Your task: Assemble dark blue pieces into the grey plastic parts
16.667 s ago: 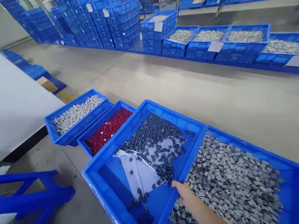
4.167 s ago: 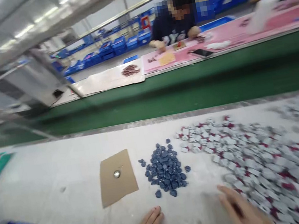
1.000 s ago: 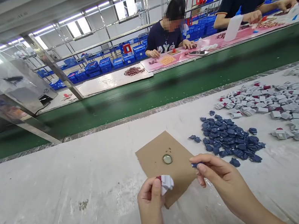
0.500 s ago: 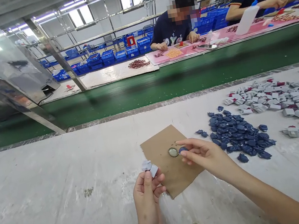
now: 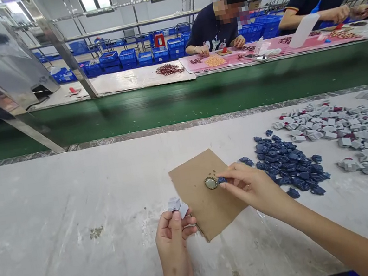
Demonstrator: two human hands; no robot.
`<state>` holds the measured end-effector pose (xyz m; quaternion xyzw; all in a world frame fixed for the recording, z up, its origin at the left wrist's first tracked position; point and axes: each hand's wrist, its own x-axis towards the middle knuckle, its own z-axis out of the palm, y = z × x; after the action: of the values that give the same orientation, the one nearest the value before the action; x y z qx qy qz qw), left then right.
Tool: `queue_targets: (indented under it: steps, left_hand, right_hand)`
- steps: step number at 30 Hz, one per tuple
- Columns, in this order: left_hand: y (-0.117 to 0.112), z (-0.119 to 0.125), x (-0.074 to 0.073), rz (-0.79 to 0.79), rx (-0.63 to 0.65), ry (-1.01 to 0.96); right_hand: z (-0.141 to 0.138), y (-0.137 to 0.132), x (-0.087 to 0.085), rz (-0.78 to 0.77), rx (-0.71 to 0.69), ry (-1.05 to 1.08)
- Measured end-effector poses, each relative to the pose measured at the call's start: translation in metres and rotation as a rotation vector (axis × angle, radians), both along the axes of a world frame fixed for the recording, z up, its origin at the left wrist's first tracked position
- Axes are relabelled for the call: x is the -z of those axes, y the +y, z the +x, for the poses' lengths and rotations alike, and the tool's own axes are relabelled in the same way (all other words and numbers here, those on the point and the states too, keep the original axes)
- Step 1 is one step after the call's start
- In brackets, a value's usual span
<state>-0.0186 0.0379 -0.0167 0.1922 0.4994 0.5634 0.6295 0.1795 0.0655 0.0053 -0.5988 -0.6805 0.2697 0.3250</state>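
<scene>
A: Edges and room, quick?

B: From my end: the white tabletop (image 5: 59, 215) runs widest left of the brown card (image 5: 210, 211). Far edge is one long line against the green band (image 5: 151, 108); near edge just shows at the bottom. Right side is tight: blue pile (image 5: 289, 163) near the card, grey pile (image 5: 355, 128) beyond it, running out of view.

A: Writing?

B: I get a pale print on the dark shirt (image 5: 217, 29) of a person opposite. Too small to read.

A: Grips?

B: My left hand (image 5: 172, 239) is clamped on a grey piece (image 5: 177, 206), thumb against fingers, just off the card's left edge, piece poking up past the fingertips. My right hand (image 5: 254, 187) pinches a blue piece (image 5: 222, 180) between thumb and fingers, over the card.

A: And the round dish?

B: Round dish (image 5: 210, 182) lies on the card, beaded rim, just left of the right fingertips. Blue piece is right at its rim; touching or not, I can't tell. Few crumbs (image 5: 212, 172) beside the dish.
</scene>
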Motion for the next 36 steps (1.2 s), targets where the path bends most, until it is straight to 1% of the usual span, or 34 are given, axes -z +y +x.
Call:
queue_targets:
  steps: [3, 8, 12, 15, 16, 18, 20, 22, 24, 26, 29, 33, 35, 36]
  left_hand:
    - [0.000, 0.000, 0.001, 0.014, 0.016, 0.006]
    - [-0.001, 0.001, 0.003, 0.022, 0.029, 0.024]
    - [0.000, 0.002, 0.003, 0.015, 0.032, 0.028]
    - [0.000, 0.002, 0.002, 0.012, 0.016, 0.028]
    - [0.001, 0.003, 0.001, 0.013, 0.011, 0.028]
    - [0.000, 0.003, 0.000, 0.015, 0.004, 0.024]
    - [-0.003, 0.003, -0.002, 0.013, 0.010, 0.017]
    - [-0.007, 0.004, -0.005, 0.007, 0.024, -0.001]
    - [-0.011, 0.006, -0.008, 0.015, 0.045, -0.029]
    - [-0.015, 0.008, -0.011, 0.035, 0.062, -0.055]
    - [-0.018, 0.012, -0.016, 0.054, 0.069, -0.059]
    - [-0.021, 0.018, -0.023, 0.025, -0.010, -0.010]
    - [-0.022, 0.019, -0.024, 0.017, -0.042, 0.015]
    - [-0.023, 0.019, -0.023, 0.025, -0.038, 0.023]
  right_hand:
    - [-0.003, 0.005, 0.004, 0.062, -0.022, -0.071]
    - [-0.008, 0.012, 0.017, 0.155, -0.032, -0.220]
    - [-0.007, 0.016, 0.027, 0.180, -0.069, -0.284]
    - [-0.006, 0.018, 0.028, 0.209, -0.088, -0.312]
    - [-0.006, 0.018, 0.025, 0.228, -0.084, -0.310]
    - [-0.009, 0.015, 0.014, 0.266, -0.046, -0.250]
    - [-0.015, 0.007, -0.004, 0.259, 0.016, -0.117]
    - [-0.024, -0.003, -0.023, 0.215, 0.048, 0.025]
    - [-0.034, -0.014, -0.038, 0.194, 0.026, 0.104]
    - [-0.041, -0.022, -0.048, 0.215, -0.012, 0.146]
    - [-0.046, -0.029, -0.053, 0.258, -0.047, 0.198]
    - [-0.046, -0.031, -0.053, 0.289, -0.067, 0.223]
    - [-0.045, -0.032, -0.053, 0.297, -0.079, 0.224]
    - [-0.045, -0.032, -0.052, 0.299, -0.084, 0.222]
